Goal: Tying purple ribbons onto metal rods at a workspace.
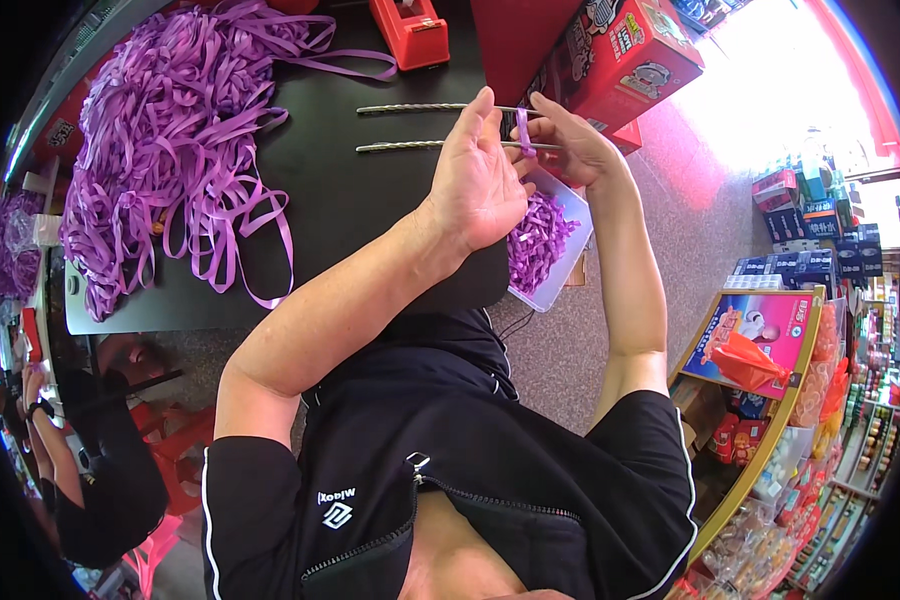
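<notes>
Black shirt [440, 470] with a zip fills the lower part of the view, and both bare forearms rise from it toward twelve o'clock. At their ends the left hand [477, 175] and the right hand [565, 140] meet over the edge of a dark table [350, 190]. Between them stand two thin metal rods [410, 127], lying side by side with their long axes running from nine to three o'clock and their free ends pointing toward nine. A short loop of purple ribbon [523, 130] sits wrapped around the rods near their three o'clock ends. The left hand's fingers are curled narrowly and pinch the ribbon at the rods; the right hand's fingers are closed on the rods' near ends, steadying them.

Judging by this, the step in hand is winding ribbon around the pair of rods. A further turn would call for keeping the rods level and parallel while the ribbon stays taut.

Just below the hands, toward five o'clock, a white tray [570, 250] holds small purple ribbon pieces. A big heap of loose ribbon [170, 130] lies at ten o'clock, and a red tape dispenser [410, 30] at twelve.
</notes>
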Tool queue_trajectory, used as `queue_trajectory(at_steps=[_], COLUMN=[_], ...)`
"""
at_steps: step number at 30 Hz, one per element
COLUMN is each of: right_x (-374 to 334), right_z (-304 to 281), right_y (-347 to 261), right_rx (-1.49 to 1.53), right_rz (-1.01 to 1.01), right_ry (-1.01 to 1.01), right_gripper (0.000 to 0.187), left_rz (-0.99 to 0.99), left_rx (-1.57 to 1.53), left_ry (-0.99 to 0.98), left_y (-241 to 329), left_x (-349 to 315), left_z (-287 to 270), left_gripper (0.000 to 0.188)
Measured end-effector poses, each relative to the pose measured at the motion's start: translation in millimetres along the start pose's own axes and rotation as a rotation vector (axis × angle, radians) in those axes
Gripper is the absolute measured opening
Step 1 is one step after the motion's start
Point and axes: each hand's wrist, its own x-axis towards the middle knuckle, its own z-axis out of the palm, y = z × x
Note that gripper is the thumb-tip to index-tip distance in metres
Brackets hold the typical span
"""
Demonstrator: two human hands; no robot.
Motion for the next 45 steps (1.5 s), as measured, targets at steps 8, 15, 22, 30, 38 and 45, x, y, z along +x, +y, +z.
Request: queue_trajectory(at_steps=[8,15,22,30,38,45], right_x=[-56,-61,-50,-46,-33,-40], right_z=[33,73,81,80,75,61], right_y=[-45,-50,-59,-58,-47,-58], right_rx=[-1.076,-1.341,-1.473,-1.516,-1.48,-1.155], right_rz=[-0.263,-0.358,-0.195,-0.187,-0.337,-0.243], right_ry=[0.503,0.57,0.501,0.511,0.496,0.347], right_gripper=[0.05,0.038,0.026,0.021,0.019,0.027], left_rz=[-0.008,0.023,0.035,0.034,0.035,0.036], left_rx=[-0.004,-0.016,-0.018,-0.02,-0.018,-0.012], left_ry=[0.043,0.09,0.044,0.008,0.022,-0.001], left_y=[1,0,0,1,1,2], left_x=[0,3,3,1,2,1], left_z=[0,-4,-1,0,-1,-4], left_gripper=[0.096,0.095,0.096,0.098,0.1,0.102])
